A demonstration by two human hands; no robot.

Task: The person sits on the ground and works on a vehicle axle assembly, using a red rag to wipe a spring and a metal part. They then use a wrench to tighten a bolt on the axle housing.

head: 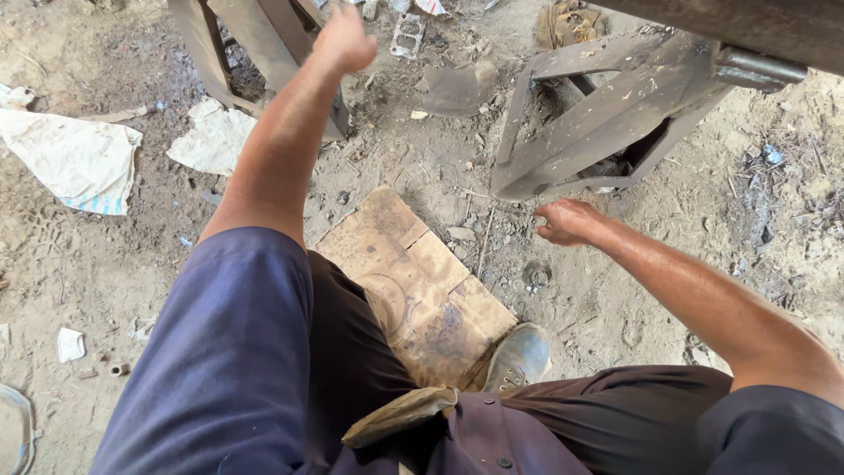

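Note:
My left hand (pixel 345 40) reaches far forward toward a dark metal stand leg (pixel 264 40) at the top, fingers curled, with nothing visibly in it. My right hand (pixel 567 222) hovers low over the dirt floor, fingers loosely curled, just below a rusty welded metal frame (pixel 607 114). Whether it pinches something small is unclear. A flattened piece of cardboard (pixel 413 277) lies on the ground between my arms, and my shoe (pixel 519 356) rests on its near corner.
Crumpled white sacks (pixel 75 158) and paper (pixel 215 136) lie on the dirt at the left. A heavy metal beam (pixel 756 26) crosses the top right. Scraps and debris litter the sandy ground around the frame.

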